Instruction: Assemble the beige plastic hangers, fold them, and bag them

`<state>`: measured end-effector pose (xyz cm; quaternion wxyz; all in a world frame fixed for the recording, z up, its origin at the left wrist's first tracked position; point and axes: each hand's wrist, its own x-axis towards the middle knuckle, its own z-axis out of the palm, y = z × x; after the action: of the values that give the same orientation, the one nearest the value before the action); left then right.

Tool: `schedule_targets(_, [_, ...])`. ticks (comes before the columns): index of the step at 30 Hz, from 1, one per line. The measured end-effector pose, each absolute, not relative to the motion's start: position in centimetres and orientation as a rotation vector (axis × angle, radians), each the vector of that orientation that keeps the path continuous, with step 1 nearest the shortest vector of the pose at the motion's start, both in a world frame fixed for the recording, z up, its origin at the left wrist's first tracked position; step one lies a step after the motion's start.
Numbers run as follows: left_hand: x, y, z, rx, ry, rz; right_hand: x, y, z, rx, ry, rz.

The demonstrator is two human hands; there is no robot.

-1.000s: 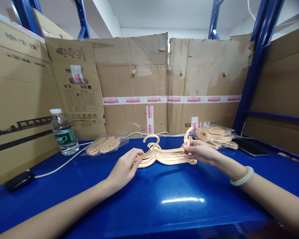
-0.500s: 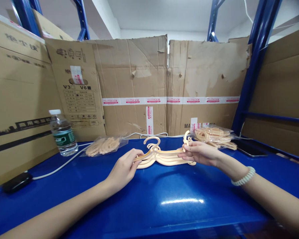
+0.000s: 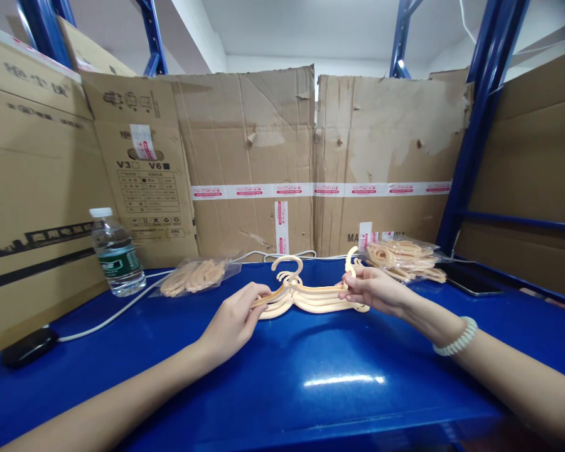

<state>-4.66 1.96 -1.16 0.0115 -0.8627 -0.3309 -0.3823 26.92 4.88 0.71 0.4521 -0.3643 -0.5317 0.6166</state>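
Observation:
Several cream-coloured clothes hangers [image 3: 317, 306] lie stacked on the blue tabletop [image 3: 282, 408], their hooks pointing away from me. My left hand [image 3: 235, 317] pinches the left arm of the top hanger between thumb and fingers. At the right end of the stack, my right hand [image 3: 370, 289] is closed on the same top hanger's end, where a curved hook-shaped piece [image 3: 351, 260] sticks up by the fingertips. Whether that piece is part of the hanger or separate, I cannot tell. The right wrist wears a pale coiled band.
Clear bags of cream-coloured pieces lie at left [image 3: 195, 277] and right [image 3: 400, 257]. A water bottle [image 3: 117, 257], a black device [image 3: 31, 345] on a white cable and a dark phone [image 3: 471, 279] stand around the sides. Cardboard sheets [image 3: 249, 150] wall the back.
My right hand has shifted very slightly left at the hanger's end, still gripping it. The left hand keeps its hold, and the stack stays in place.

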Motion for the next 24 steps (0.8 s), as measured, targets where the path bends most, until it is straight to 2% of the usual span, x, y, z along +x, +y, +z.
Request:
schedule_targets(10, [-4.3, 1.7, -1.0, -2.717, -1.099, -1.191, 26.4, 4.6, 0.6, -0.912, -1.228, 1.295])
schedule_targets(24, [-5.0, 2.3, 0.1, -2.697, -1.109, -1.168, 29.9, 6.1, 2.7, -0.791, -1.276, 1.298])
